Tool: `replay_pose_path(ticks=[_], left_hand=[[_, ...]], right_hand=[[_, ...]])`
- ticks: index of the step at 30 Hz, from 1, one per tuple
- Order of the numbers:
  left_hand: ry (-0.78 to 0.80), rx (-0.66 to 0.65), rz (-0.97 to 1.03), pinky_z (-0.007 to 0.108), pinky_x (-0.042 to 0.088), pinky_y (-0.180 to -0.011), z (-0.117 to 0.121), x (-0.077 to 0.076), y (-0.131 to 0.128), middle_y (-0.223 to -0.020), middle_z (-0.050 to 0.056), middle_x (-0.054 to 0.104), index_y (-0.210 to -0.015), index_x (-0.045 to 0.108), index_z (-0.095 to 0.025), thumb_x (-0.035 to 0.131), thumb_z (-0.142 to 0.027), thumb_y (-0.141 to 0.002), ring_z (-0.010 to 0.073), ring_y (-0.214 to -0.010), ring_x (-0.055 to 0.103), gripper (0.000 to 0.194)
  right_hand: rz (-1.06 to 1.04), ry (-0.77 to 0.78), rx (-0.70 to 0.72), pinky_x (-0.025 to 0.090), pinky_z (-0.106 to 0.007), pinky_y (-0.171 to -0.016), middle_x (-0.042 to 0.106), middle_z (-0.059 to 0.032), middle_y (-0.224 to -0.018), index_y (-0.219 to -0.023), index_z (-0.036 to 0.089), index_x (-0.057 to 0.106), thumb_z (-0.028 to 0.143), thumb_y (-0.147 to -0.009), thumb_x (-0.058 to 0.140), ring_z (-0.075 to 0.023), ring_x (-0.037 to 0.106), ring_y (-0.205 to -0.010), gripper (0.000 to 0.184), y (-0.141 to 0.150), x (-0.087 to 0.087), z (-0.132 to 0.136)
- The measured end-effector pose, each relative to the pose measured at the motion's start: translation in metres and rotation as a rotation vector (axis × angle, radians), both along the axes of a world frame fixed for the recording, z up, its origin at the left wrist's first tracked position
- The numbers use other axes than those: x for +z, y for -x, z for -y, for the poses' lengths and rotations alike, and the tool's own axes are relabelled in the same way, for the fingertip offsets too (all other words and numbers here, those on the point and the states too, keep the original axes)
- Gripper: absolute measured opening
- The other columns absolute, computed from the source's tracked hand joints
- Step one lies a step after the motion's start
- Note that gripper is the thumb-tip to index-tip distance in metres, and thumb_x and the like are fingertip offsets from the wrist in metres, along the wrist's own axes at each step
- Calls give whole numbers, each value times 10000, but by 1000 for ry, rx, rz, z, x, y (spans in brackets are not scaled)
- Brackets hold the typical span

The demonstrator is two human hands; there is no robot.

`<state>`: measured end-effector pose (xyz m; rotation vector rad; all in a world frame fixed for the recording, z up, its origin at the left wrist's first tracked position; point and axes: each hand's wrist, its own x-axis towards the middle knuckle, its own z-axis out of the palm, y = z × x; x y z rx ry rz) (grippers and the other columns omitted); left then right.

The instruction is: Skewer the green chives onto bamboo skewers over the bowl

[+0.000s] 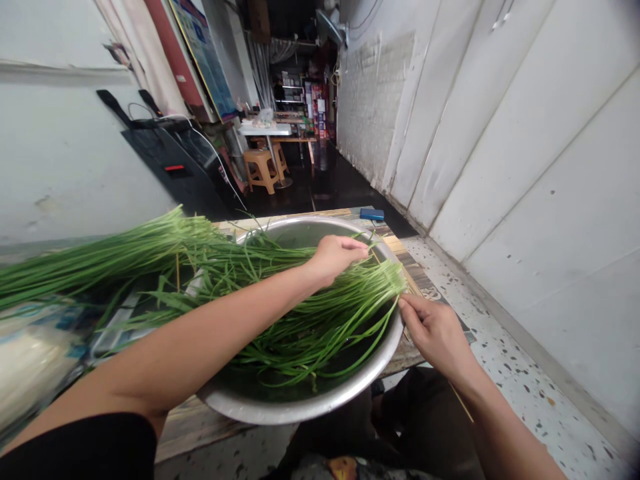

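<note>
A bunch of garlic chives (320, 320) lies in a wide metal basin (300, 415), pale stem ends toward the right rim and green leaves spreading left. My left hand (336, 259) reaches across above the chives, thumb and fingers pinched together close to the stem ends. What it pinches is too small to make out. At the right rim, my right hand (434, 330) pinches the end of a garlic chive stalk at the edge of the pale ends. A thin dry straw-coloured strip (463, 403) hangs by my right wrist.
Another pile of chives (115, 257) lies left of the basin, near a clear plastic bag (35, 360). A small blue box (371, 214) sits on the table (175, 433) behind the basin. Further back are a treadmill (170, 163), stools (260, 170) and a white table (265, 129).
</note>
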<state>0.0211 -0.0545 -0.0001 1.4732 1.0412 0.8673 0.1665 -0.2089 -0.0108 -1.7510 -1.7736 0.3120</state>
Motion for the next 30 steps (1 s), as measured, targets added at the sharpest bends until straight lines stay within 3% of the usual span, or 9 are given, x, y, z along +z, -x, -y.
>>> replay_pose_path(ticks=[18, 21, 24, 25, 27, 30], left_hand=[[-122, 9, -36, 311, 473, -821, 8, -1, -1, -855, 101, 716, -812, 727, -104, 717, -194, -627, 160, -769, 637, 206], [-117, -119, -88, 301, 474, -818, 11, 5, 1, -870, 85, 719, -815, 732, -126, 702, -189, -644, 160, -789, 642, 184], [-115, -367, -192, 293, 473, -801, 3, 14, 8, -878, 59, 721, -818, 737, -166, 662, -171, -676, 161, -800, 643, 161], [-151, -403, -225, 289, 470, -798, -2, 16, 11, -878, 51, 721, -822, 738, -178, 649, -169, -685, 161, -803, 642, 164], [-297, -339, -296, 283, 454, -806, -15, 15, 16, -866, 41, 720, -817, 740, -194, 634, -170, -692, 162, -811, 635, 166], [-503, -244, -483, 288, 429, -808, -30, 0, 21, -806, 32, 709, -772, 738, -205, 645, -218, -685, 174, -779, 614, 129]], right_hand=[[-16, -4, -2, 302, -223, -529, 440, 21, -525, -635, 186, 473, 329, -903, 361, -115, 428, -501, 324, 2, -1, -1], [-34, -18, -13, 293, -222, -519, 399, 28, -512, -606, 188, 418, 336, -905, 366, -110, 406, -492, 337, 2, -2, 1], [-61, -38, -11, 304, -218, -524, 413, 26, -529, -624, 186, 444, 337, -909, 367, -108, 411, -504, 332, 3, -3, 2], [-65, -43, -8, 309, -216, -526, 425, 25, -536, -632, 184, 461, 334, -909, 368, -107, 416, -508, 328, 3, -4, 2], [-58, -52, -6, 312, -214, -523, 434, 25, -533, -634, 182, 479, 332, -907, 373, -105, 414, -504, 330, 3, -5, 2], [-40, -59, -6, 313, -214, -519, 445, 22, -530, -630, 180, 495, 341, -905, 378, -104, 417, -500, 340, 2, -5, 1]])
